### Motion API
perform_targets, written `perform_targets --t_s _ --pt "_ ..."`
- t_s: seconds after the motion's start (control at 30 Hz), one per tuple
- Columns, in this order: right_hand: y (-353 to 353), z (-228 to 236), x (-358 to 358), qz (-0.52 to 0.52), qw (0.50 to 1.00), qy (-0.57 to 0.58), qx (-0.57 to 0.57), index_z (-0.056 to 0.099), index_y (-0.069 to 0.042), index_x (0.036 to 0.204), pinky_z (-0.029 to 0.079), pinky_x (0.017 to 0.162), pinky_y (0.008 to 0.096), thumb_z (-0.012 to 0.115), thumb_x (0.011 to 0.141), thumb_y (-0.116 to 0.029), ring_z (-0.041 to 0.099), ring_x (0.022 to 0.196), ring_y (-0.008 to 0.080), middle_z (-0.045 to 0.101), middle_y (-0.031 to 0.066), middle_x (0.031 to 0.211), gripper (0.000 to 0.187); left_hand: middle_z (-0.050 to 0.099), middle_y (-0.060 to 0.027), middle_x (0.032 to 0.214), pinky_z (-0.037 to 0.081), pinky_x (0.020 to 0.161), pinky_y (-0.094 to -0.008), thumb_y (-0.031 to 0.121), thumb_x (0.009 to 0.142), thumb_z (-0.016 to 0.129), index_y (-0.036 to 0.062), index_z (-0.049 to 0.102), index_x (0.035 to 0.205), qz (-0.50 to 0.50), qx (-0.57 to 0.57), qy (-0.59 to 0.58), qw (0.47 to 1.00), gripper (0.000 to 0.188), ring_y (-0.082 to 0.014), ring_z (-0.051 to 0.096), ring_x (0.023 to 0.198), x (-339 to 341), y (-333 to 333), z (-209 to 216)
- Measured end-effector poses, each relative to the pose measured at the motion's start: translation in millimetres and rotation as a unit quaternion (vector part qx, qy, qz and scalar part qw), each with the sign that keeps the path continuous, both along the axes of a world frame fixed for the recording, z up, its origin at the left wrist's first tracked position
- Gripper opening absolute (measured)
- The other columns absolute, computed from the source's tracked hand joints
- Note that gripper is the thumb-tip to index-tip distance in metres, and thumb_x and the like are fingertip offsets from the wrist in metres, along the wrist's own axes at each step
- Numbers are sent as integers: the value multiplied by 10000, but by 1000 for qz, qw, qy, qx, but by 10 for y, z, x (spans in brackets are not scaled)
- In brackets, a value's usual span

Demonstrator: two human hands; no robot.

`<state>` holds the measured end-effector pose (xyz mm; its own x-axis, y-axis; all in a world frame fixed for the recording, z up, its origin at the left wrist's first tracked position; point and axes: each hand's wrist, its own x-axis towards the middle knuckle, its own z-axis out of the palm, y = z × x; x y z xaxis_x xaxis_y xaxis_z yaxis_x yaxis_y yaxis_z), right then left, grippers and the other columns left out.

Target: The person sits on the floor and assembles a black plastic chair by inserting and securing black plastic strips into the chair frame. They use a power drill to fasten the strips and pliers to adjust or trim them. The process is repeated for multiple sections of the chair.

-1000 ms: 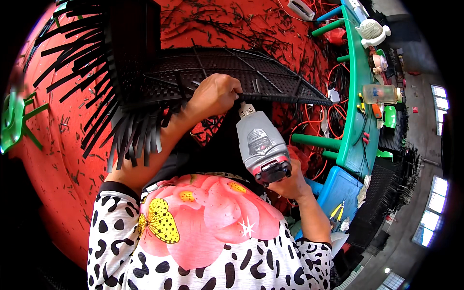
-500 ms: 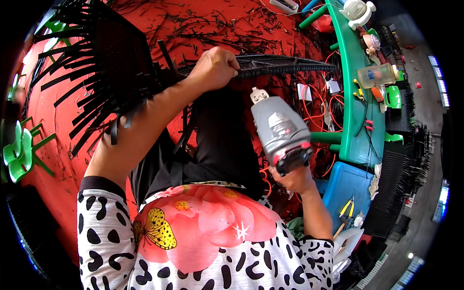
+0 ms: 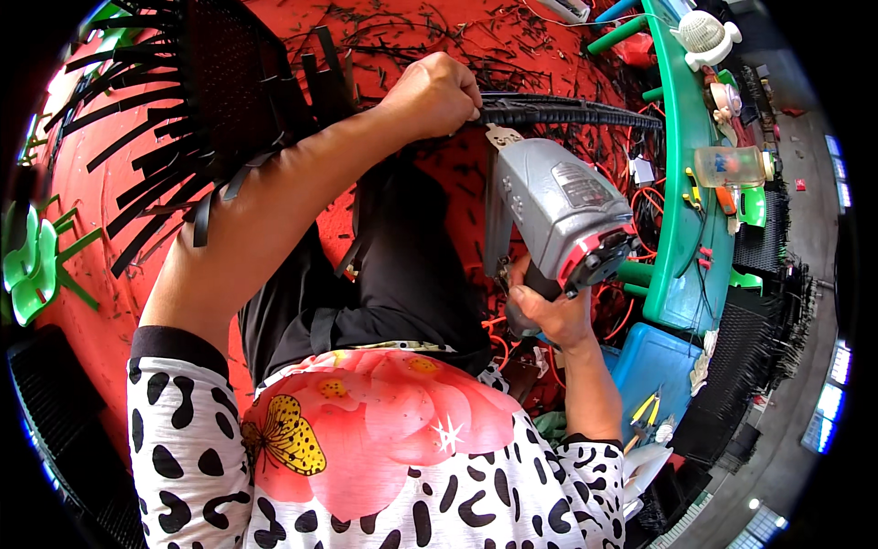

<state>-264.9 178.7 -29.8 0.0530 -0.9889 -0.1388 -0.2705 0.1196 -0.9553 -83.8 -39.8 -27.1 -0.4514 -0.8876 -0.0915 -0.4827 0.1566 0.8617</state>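
Note:
My right hand [image 3: 556, 314] is closed around the handle of a grey staple gun [image 3: 553, 197], with its body tilted and its nose against or very near the edge of a black wrapped frame [image 3: 581, 111]. Beside that nose, my left hand [image 3: 433, 96] is closed at the frame's edge, fingers pressed together; whether they pinch a strip there is hidden. Across my lap to the left stands a dark woven piece [image 3: 238, 87], with many loose black strips [image 3: 151, 137] sticking out around it. Some of the strips hang over my left forearm.
Black strip scraps litter the red floor [image 3: 402, 55]. On the right, a green bench [image 3: 681, 229] holds a clear jar [image 3: 729, 167], a white figure [image 3: 706, 39] and small tools. Pliers [image 3: 646, 409] lie on a blue stool [image 3: 658, 361]. Green chairs [image 3: 32, 256] stand left.
The staple gun has come up and turned so that its nose meets the frame beside my left hand. My left hand has shifted slightly up and to the right, still closed.

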Motion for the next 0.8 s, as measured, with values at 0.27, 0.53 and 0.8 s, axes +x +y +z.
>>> perform_targets --t_s 0.27,0.53,0.8 --pt "-61 64 11 -4 1000 -19 15 620 -13 844 463 616 265 714 709 -85 566 651 114 605 16 733 180 660 -106 731 497 661 -308 90 657 691 15 692 813 -15 -16 23 999 173 -181 627 694 -34 2 -106" --pt "-51 37 42 -17 999 -28 28 620 -13 863 466 684 286 705 690 -66 579 734 138 613 35 803 200 658 -114 726 500 666 -317 85 662 683 10 687 820 -21 -18 19 999 174 -194 632 697 -18 -1 -111" --pt "-89 55 -23 -6 999 7 30 625 -11 854 466 713 291 710 677 -64 578 756 138 613 33 819 204 656 -118 713 503 655 -317 81 664 672 10 684 810 -24 -23 23 999 162 -191 635 684 -27 -29 -135"
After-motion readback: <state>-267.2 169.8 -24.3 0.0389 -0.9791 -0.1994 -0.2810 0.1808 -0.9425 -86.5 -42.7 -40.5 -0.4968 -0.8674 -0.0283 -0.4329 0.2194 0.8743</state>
